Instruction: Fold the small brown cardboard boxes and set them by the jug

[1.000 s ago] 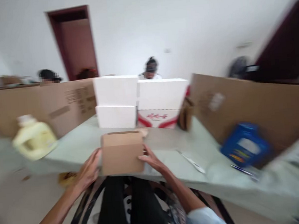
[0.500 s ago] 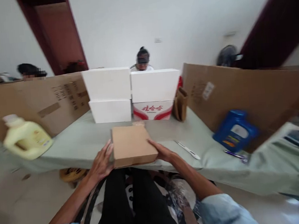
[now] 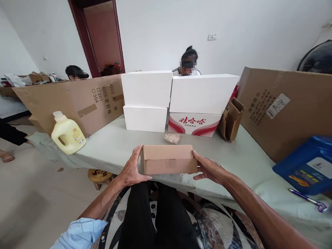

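Observation:
Between my hands is a small brown cardboard box [image 3: 169, 160], tilted so that a long side with a flap seam faces me, at the front edge of the table. My left hand [image 3: 133, 168] grips its left end, thumb below and fingers up along the side. My right hand [image 3: 209, 167] holds the right end, with fingers spread at the corner and thumb on top. Just behind the box lies a small clear packet [image 3: 172, 138] of pale material, in front of the stacked white boxes [image 3: 148, 89].
A pale yellow jug [image 3: 68, 135] stands at left before a large cardboard panel [image 3: 76, 97]. At right are a blue jug [image 3: 312, 166], a purple pen [image 3: 306, 199] and another panel [image 3: 293, 117]. A wooden stool [image 3: 99, 177] is under the table. People sit beyond; another stands left.
The cardboard box has been tipped, so its side rather than its broad top faces me. The view has swung left, and the small packet behind the box shows more fully.

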### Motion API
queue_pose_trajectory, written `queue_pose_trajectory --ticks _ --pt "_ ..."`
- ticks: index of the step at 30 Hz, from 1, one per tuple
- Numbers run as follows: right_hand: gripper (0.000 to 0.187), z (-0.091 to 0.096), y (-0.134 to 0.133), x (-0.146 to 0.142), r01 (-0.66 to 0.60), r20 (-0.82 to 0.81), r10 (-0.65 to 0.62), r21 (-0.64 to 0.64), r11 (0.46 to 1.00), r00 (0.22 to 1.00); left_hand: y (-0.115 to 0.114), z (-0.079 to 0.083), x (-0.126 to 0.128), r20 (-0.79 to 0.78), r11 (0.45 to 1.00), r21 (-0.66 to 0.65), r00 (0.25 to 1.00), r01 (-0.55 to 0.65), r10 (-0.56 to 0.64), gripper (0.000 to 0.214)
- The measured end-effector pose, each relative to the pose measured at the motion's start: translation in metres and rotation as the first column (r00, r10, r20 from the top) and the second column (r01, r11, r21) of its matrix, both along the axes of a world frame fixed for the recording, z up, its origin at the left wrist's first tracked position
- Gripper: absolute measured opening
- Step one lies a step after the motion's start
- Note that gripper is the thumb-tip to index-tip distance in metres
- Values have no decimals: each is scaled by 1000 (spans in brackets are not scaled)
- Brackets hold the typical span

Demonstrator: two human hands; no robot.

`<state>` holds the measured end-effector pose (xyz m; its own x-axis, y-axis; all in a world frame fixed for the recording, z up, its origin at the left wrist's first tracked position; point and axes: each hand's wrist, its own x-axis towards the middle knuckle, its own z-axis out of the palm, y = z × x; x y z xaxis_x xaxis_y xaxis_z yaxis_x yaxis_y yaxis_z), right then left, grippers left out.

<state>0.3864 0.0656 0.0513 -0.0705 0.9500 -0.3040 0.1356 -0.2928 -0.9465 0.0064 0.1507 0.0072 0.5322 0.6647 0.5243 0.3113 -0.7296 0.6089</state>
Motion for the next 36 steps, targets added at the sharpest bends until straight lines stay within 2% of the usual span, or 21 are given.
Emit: queue_pose_trajectory --ticks 3,5,6,7,9,11,12,14,18,23,26,28,31,36 --pt "82 0 8 1 -24 85 18 77 997 996 1 8 2 77 999 34 997 -30 27 139" --pt "78 -5 10 10 -10 344 -48 167 986 938 2 8 2 107 999 4 994 -32 31 135" --pt "73 -10 9 18 6 511 -117 215 977 852 2 7 1 120 999 -28 992 -32 35 133" --pt "65 -16 7 27 25 653 -193 258 966 732 3 4 0 136 997 -64 990 -33 42 131" --pt "44 -30 -3 49 78 816 -303 306 949 492 6 -2 -3 168 990 -132 984 -43 65 128" --pt "31 -46 -17 70 134 897 -301 271 953 323 8 -8 -5 195 983 -173 977 -56 90 129" --pt "28 -54 -24 80 153 942 -253 223 963 221 8 -11 -5 204 982 -181 974 -61 98 130" --pt "25 -69 -35 94 178 977 -181 159 971 115 10 -13 -5 216 981 -182 971 -67 106 131" --pt "25 -84 -38 105 159 985 -151 136 978 88 11 -11 -2 212 986 -151 972 -70 102 136" --pt "34 -82 -35 102 154 971 -232 221 963 56 7 -3 2 189 994 -87 978 -69 84 139" --pt "32 -80 -45 103 169 951 -309 304 938 9 2 1 1 161 995 -38 982 -92 97 129" --pt "30 -81 -53 107 201 949 -317 311 929 -6 1 2 -1 134 994 1 985 -110 109 118" --pt "24 -85 -64 116 265 957 -291 279 923 6 4 2 -5 106 994 24 989 -111 108 109" --pt "20 -86 -71 121 307 952 -295 258 916 78 3 8 -5 69 995 34 993 -99 96 110"
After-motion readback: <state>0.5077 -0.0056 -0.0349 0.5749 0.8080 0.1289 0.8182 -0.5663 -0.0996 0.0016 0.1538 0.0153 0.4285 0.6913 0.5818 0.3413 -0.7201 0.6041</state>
